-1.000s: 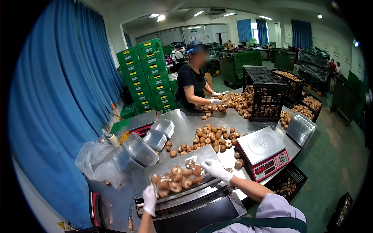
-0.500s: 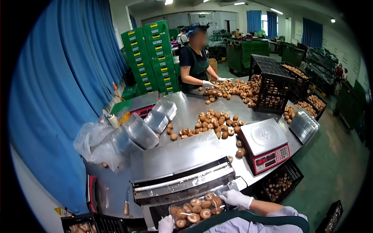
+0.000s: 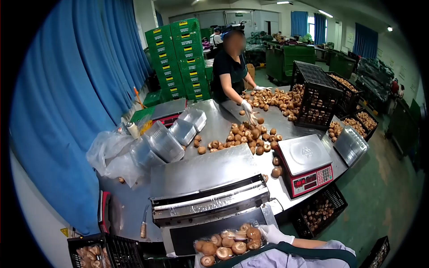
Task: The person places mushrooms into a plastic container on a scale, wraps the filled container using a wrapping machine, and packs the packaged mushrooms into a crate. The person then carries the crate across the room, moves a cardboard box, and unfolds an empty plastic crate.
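Note:
A clear tray of brown mushrooms (image 3: pixel 225 244), with shiny film over it, is at the bottom of the view, close to my apron. My right hand (image 3: pixel 275 234), in a white glove, grips the tray's right end, its fingers partly hidden at the edge. My left hand is out of sight. Just beyond the tray stands the wrapping machine (image 3: pixel 203 176), with a roll of film (image 3: pixel 210 199) along its front and a dark flat plate (image 3: pixel 192 235) before it.
A co-worker's gloved hand (image 3: pixel 249 111) reaches over loose mushrooms (image 3: pixel 246 136) on the metal table. A red scale (image 3: pixel 308 163) stands right of the machine, empty clear trays (image 3: pixel 163 140) to the left. A knife (image 3: pixel 143 225) lies at the near left. Black crates (image 3: pixel 315 100) hold more mushrooms.
The mushroom tray has moved off the dark plate toward my body. My left hand has left the view. The co-worker's hand has reached forward to the nearer mushroom pile.

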A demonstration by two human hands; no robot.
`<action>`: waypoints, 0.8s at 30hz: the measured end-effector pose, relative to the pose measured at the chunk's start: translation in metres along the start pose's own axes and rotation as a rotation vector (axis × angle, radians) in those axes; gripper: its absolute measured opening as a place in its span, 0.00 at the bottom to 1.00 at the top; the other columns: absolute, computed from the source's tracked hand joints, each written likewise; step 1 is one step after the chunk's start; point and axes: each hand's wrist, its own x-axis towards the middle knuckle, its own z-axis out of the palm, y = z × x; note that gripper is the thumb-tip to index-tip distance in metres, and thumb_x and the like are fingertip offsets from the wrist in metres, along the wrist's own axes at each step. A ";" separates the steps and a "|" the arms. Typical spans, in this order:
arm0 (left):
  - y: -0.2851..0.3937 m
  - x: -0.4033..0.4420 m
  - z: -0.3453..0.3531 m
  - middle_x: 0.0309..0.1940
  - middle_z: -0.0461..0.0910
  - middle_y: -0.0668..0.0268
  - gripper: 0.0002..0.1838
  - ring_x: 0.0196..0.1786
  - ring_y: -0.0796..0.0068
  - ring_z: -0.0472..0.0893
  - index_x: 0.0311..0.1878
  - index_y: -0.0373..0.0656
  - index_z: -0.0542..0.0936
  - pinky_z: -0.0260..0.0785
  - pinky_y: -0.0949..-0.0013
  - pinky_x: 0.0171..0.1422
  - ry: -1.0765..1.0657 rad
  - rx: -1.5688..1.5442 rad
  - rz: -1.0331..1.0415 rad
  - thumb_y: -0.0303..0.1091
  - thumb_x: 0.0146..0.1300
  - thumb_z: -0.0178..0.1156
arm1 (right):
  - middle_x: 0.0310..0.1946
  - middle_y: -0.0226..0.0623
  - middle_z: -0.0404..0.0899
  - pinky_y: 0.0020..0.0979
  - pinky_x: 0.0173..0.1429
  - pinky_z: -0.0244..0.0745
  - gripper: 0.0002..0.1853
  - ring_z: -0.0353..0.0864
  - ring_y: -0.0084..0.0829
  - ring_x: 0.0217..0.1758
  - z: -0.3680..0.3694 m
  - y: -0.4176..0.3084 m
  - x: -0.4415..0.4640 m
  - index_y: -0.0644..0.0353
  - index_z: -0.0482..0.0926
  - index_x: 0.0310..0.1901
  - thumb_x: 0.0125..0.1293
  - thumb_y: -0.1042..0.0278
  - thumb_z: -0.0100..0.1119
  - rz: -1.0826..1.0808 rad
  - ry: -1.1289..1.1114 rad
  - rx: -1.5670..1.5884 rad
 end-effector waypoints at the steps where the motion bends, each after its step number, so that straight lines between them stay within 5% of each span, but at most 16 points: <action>1: 0.003 0.007 0.005 0.31 0.79 0.58 0.12 0.31 0.67 0.77 0.37 0.39 0.80 0.73 0.65 0.40 0.003 -0.012 0.017 0.38 0.66 0.54 | 0.35 0.37 0.82 0.29 0.40 0.76 0.16 0.83 0.32 0.40 0.008 0.001 0.008 0.65 0.77 0.46 0.70 0.60 0.48 0.056 0.037 0.450; 2: 0.003 0.008 0.007 0.31 0.79 0.59 0.12 0.31 0.67 0.77 0.37 0.39 0.80 0.73 0.65 0.40 0.008 -0.021 0.023 0.38 0.66 0.53 | 0.43 0.30 0.80 0.24 0.44 0.76 0.17 0.81 0.26 0.42 0.001 0.002 0.013 0.68 0.75 0.49 0.71 0.61 0.45 -0.004 -0.043 0.622; 3: 0.002 0.011 0.008 0.32 0.80 0.59 0.13 0.31 0.67 0.77 0.37 0.39 0.80 0.73 0.65 0.40 0.013 -0.031 0.024 0.38 0.66 0.53 | 0.49 0.36 0.77 0.25 0.47 0.77 0.18 0.78 0.28 0.48 -0.015 -0.045 0.004 0.67 0.74 0.51 0.72 0.60 0.42 0.448 -0.159 1.074; 6: -0.001 0.009 0.002 0.32 0.80 0.59 0.13 0.31 0.68 0.77 0.38 0.38 0.79 0.72 0.66 0.40 0.025 -0.059 0.004 0.39 0.66 0.53 | 0.48 0.41 0.76 0.32 0.49 0.76 0.22 0.78 0.33 0.45 -0.005 -0.051 0.006 0.63 0.74 0.50 0.71 0.52 0.41 0.236 -0.659 1.715; 12: -0.006 -0.002 -0.001 0.32 0.80 0.60 0.13 0.32 0.68 0.78 0.39 0.38 0.79 0.72 0.67 0.40 0.025 -0.098 -0.033 0.39 0.67 0.51 | 0.48 0.42 0.75 0.35 0.53 0.74 0.23 0.77 0.35 0.48 -0.001 -0.056 -0.002 0.62 0.74 0.51 0.70 0.50 0.41 0.165 -0.650 1.394; 20: -0.006 -0.009 0.002 0.33 0.80 0.61 0.14 0.32 0.69 0.78 0.41 0.38 0.79 0.72 0.68 0.40 0.026 -0.137 -0.046 0.39 0.67 0.50 | 0.50 0.43 0.74 0.40 0.57 0.71 0.25 0.75 0.38 0.52 -0.014 -0.059 -0.006 0.62 0.74 0.51 0.70 0.48 0.40 -0.108 -0.334 0.402; 23: -0.005 -0.010 0.003 0.33 0.81 0.61 0.15 0.32 0.70 0.78 0.41 0.38 0.79 0.72 0.68 0.40 0.022 -0.147 -0.047 0.39 0.67 0.49 | 0.50 0.43 0.74 0.42 0.59 0.70 0.26 0.74 0.38 0.53 -0.055 -0.083 0.020 0.62 0.74 0.52 0.70 0.47 0.40 -0.226 -0.189 0.893; 24: -0.004 -0.009 0.004 0.33 0.81 0.61 0.15 0.32 0.70 0.78 0.41 0.38 0.79 0.72 0.68 0.40 0.020 -0.151 -0.048 0.39 0.68 0.49 | 0.53 0.43 0.73 0.44 0.64 0.62 0.27 0.70 0.41 0.58 -0.057 -0.076 0.034 0.62 0.73 0.54 0.70 0.45 0.39 -0.407 -0.408 1.233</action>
